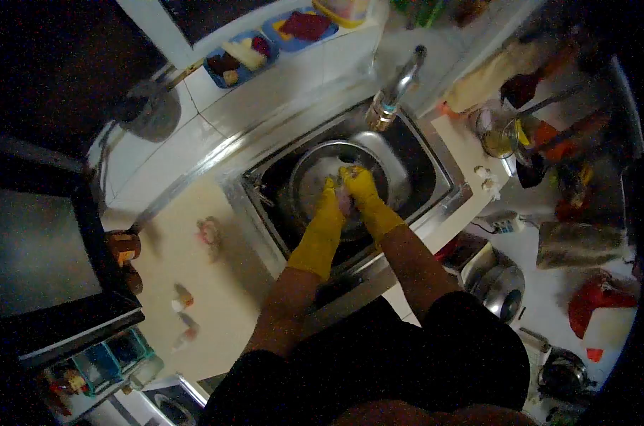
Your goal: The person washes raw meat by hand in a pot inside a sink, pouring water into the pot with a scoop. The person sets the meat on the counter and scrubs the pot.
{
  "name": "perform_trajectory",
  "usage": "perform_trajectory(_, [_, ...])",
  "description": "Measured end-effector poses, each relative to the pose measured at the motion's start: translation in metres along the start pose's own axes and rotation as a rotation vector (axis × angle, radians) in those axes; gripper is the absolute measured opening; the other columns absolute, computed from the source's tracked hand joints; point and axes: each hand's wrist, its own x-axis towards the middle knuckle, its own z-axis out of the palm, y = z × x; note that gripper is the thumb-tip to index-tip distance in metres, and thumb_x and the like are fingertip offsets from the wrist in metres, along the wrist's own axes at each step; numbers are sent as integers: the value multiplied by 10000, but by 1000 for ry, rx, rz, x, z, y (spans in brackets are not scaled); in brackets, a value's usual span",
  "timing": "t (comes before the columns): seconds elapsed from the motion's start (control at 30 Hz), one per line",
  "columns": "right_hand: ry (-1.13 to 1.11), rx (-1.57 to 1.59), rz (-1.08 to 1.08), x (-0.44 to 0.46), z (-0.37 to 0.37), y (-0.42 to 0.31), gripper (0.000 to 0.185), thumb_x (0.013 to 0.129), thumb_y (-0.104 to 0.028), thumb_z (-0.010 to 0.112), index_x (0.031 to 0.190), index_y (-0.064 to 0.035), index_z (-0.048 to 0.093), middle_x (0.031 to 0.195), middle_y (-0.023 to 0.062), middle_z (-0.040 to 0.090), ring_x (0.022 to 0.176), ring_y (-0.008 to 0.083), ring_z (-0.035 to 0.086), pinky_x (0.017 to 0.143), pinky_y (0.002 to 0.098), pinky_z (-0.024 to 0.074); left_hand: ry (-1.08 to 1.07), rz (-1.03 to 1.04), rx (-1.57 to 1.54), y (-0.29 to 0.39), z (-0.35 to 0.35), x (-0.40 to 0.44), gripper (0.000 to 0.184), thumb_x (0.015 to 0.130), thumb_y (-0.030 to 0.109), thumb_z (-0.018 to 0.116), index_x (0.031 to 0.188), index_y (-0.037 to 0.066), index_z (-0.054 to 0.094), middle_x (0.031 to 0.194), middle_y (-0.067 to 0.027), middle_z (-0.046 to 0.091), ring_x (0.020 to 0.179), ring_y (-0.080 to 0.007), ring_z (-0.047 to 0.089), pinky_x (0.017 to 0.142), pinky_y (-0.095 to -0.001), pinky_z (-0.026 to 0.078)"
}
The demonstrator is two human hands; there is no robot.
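Both my hands wear long yellow rubber gloves and work inside a round metal basin (298,167) that sits in the sink (416,153). My left hand (329,197) and my right hand (358,182) are close together, fingers curled inward. Between them is a small, soft-looking pinkish piece (345,204), mostly covered by the gloves; its exact kind is unclear. Something pale lies in the basin just beyond my fingers. Above the sink's far right corner stands a metal faucet (384,110).
Left of the sink, the counter (173,248) carries a crumpled pinkish item (208,233) and a small white-and-orange container (183,298). Blue trays (242,60) with scrubbers and sponges line the back ledge. Garlic (487,182) and a glass jar (497,135) are at the right.
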Motion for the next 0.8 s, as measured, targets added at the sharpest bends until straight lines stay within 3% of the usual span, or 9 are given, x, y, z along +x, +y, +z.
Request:
perform_trajectory(0.1, [-170,545,383,-3,-19,-3,387,937,-415,499,946,-63,659,889,46,663,771,275,604,765,387,495,-47,-30,-45,2,-2,7,651,887,626,431,1325,146,473,1318,-121,502,1144,-302,510,917,-478,465])
perform_trajectory(0.17, [-339,1271,996,-6,-38,-15,374,939,-399,512,1074,-69,626,1010,83,645,855,252,607,769,382,501,-84,-61,-94,7,-15,14,661,883,635,429,1329,148,471,1319,-123,501,1145,-303,510,913,-480,466])
perform_trajectory(0.27, [-240,1404,934,-11,-42,-26,532,898,-428,579,1271,-52,531,1206,104,594,986,301,593,840,426,489,-144,-96,-170,16,-39,24,677,877,648,426,1334,151,467,1320,-127,499,1146,-305,510,908,-484,468])
perform_trajectory(0.4, [-423,1603,762,-13,-83,-52,368,888,-366,604,1130,-90,592,1079,103,619,897,214,604,775,313,500,-222,1,-59,23,-3,-18,686,876,654,433,1309,124,491,1189,-103,560,1052,-271,557,868,-434,489])
perform_trajectory(0.43, [-406,1422,810,-11,-114,-82,340,866,-311,632,1125,-94,595,1065,96,624,891,211,602,780,310,498,-266,78,35,24,11,-33,689,880,650,443,1280,94,517,1057,-76,622,958,-237,604,831,-382,507])
perform_trajectory(0.5, [-382,1240,845,-13,-121,-97,323,844,-256,659,1120,-99,598,1051,89,628,886,208,601,785,307,496,-298,63,45,22,10,-36,668,885,630,441,1275,92,514,1089,-87,608,952,-240,591,809,-379,510])
perform_trajectory(0.57, [-174,710,99,-10,-104,-89,306,804,-134,675,1101,-90,617,1021,78,636,873,193,595,771,299,494,-347,49,60,16,1,-31,646,891,610,439,1270,91,510,1122,-97,595,947,-243,577,786,-375,512])
perform_trajectory(0.63, [-216,512,24,-8,-128,-98,238,812,-92,644,1050,-81,638,1000,64,643,864,183,588,775,296,487,-228,86,60,11,-10,-25,513,921,471,457,1266,95,511,1098,-71,599,870,-183,580,695,-313,497])
perform_trajectory(0.8, [-187,967,32,23,-140,-82,361,769,-164,720,1111,-85,640,998,92,650,878,204,603,785,301,486,-36,134,123,32,-11,-30,418,897,372,507,1216,103,533,1039,-60,606,814,-186,582,654,-312,493])
